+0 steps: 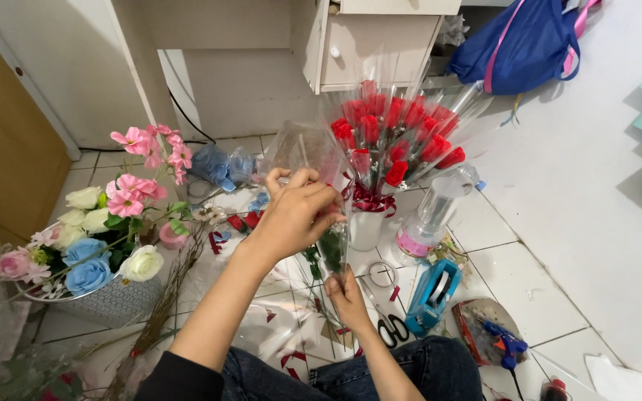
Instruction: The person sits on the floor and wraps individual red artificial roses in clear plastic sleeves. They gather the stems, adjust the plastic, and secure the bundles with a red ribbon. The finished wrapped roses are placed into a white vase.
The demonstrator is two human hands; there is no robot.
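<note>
My left hand is closed around the upper part of a single flower in a clear plastic sleeve. My right hand pinches the lower end of that flower's stem, just below the left hand. Behind them stands a bunch of red roses in clear sleeves, tied with a red ribbon, in a white vase.
A grey basket of pink, white and blue flowers sits at left. Scissors, a blue tape dispenser, a blue glue gun and a clear plastic container lie on the tiled floor. A white cabinet stands behind.
</note>
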